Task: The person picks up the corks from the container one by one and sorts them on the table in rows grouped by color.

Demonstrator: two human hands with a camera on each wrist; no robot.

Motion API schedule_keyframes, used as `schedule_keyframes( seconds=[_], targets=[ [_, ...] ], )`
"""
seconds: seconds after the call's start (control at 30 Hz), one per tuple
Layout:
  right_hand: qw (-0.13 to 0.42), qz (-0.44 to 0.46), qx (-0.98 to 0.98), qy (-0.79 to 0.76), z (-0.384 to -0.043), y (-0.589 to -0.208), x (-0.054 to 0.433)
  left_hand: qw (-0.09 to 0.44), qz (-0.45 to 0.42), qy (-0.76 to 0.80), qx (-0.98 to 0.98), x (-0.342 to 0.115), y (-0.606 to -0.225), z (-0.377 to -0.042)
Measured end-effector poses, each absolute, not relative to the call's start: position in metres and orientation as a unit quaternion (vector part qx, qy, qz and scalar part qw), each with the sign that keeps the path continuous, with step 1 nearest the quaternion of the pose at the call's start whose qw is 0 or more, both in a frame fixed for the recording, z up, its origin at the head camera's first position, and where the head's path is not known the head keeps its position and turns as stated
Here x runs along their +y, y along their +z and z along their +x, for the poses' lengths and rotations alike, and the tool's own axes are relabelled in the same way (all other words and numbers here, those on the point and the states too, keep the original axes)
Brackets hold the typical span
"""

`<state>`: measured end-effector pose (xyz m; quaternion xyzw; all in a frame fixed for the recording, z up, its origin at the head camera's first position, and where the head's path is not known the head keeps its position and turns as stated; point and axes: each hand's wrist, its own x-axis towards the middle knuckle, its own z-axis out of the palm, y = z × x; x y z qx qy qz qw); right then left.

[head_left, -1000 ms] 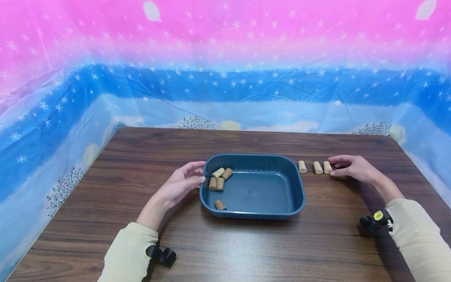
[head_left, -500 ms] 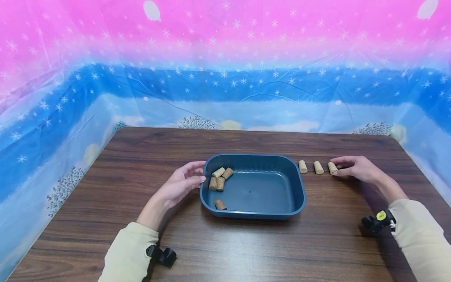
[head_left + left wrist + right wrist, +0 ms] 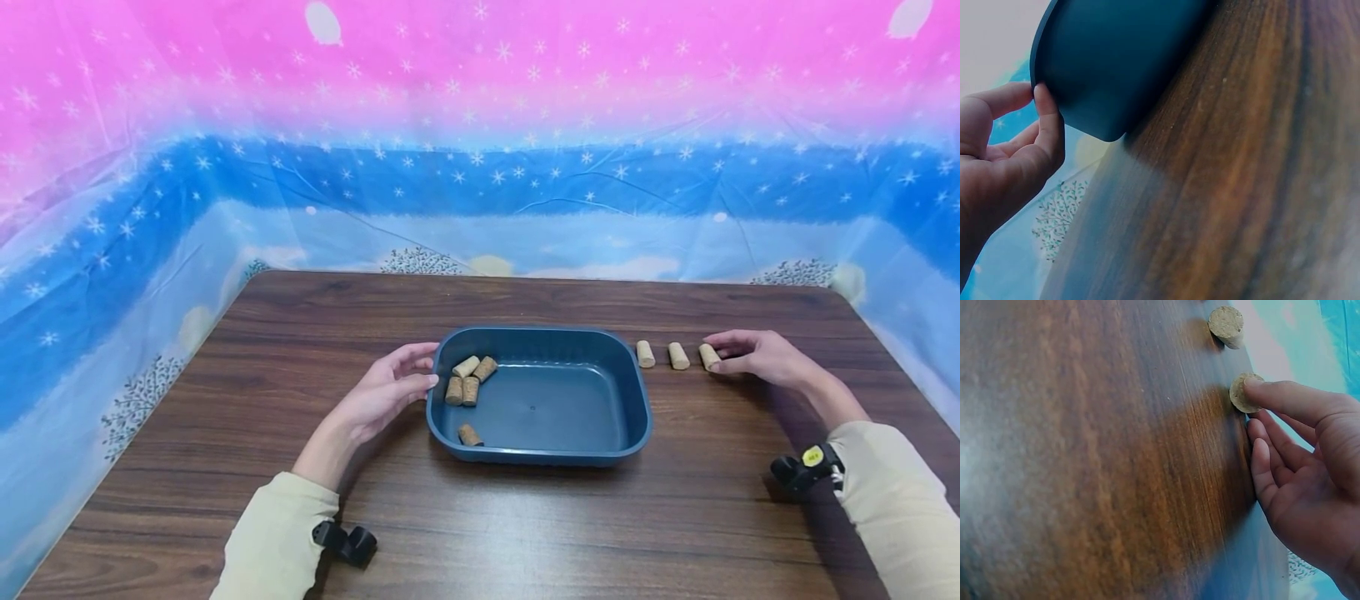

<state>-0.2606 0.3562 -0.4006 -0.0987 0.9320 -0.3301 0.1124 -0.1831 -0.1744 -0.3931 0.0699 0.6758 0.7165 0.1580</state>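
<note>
One cork, pinched by the right hand, while the left hand pinches the tray: light, steady pressure should work best!

Dark-blue rectangular plastic tub is sitting, rim pinched by left hand; five tan-to-brown cylindrical corks are resting inside, near that grip. Pale cylindrical cork is lying pinched by right hand, two matching corks lying tubward.

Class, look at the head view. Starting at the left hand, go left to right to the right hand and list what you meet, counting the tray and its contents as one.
Left hand → tray → first cork → second cork → third cork → right hand.
</note>
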Motion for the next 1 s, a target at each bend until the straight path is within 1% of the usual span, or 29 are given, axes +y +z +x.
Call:
schedule_keyframes(
  seconds=[0.47, 0.77, 1.0],
  targets=[
    [0.122, -0.089, 0.926, -0.345, -0.2613, -0.4010, 0.3554, 0.159, 0.070, 0.720, 0.672, -0.1742, -0.3933, -0.1835],
    [0.117, -0.095, 0.929, -0.338, -0.2610, -0.4018, 0.3560, 0.161, 0.067, 0.717, 0.675, -0.1746, -0.3928, -0.1832],
    [0.111, -0.082, 0.912, -0.387, -0.2564, -0.3988, 0.3569, 0.159, 0.067, 0.720, 0.672, -0.1741, -0.3923, -0.1829]
  ],
)
